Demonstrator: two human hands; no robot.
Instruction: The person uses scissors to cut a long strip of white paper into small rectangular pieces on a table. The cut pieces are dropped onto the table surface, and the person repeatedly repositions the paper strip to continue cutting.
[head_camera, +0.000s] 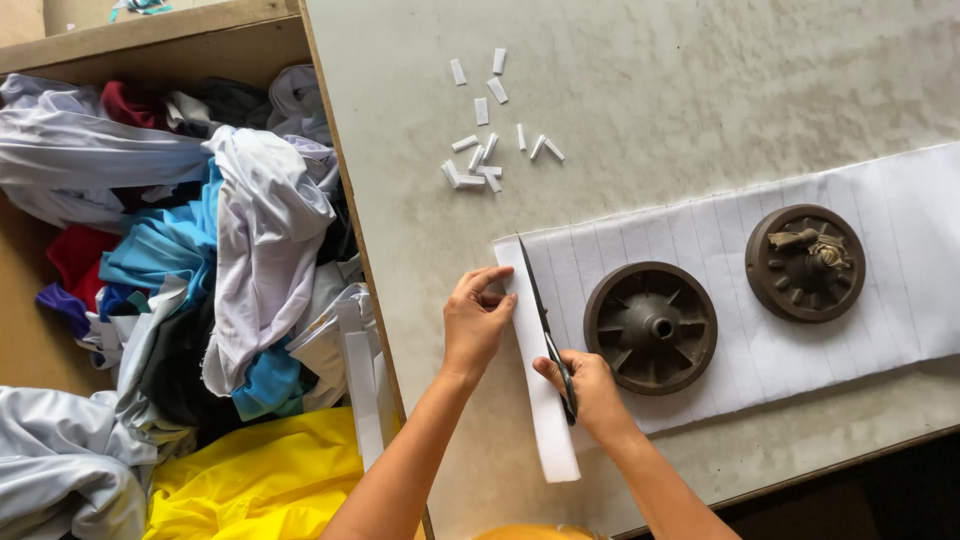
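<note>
Gripping scissors (546, 322) in my right hand (590, 385) at lower centre, I track the ruled line while my left hand (474, 318) pins the white strip (540, 400) flat.

White fabric sheet (800, 250) is cut off by the right edge. Scissor handles (566, 385) are mostly hidden inside the right hand (590, 390). Cloth pile (180, 280) is cropped at left and bottom. Item atop the far round weight (805, 262) can't be identified.
</note>
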